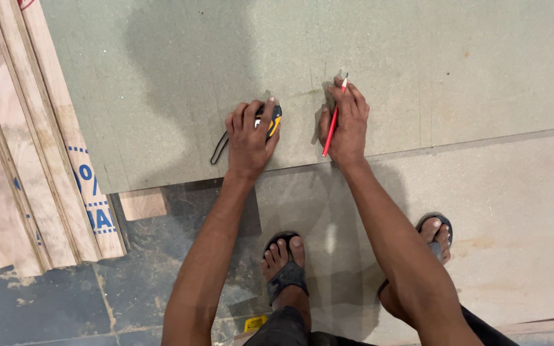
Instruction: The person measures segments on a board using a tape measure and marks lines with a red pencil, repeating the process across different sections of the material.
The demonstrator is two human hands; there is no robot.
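Left hand [249,136] clamps the tape measure [269,120] flat; right hand [346,123] grips the red pencil [331,130], tip best kept steady on the green board [181,77].

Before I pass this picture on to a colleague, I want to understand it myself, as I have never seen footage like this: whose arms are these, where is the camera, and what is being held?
There is one picture, taken by a camera worn on a person's head, looking straight down. The two bare arms are that person's own; below are their feet in dark sandals.

They bend over a large grey-green board lying flat, with a paler board under it. The left hand presses down on a yellow and black tape measure, whose black wrist loop trails to the side. The right hand holds a red pencil, tip on the board.

To the left lies a stack of wooden sheets with blue printing, on a dark floor.
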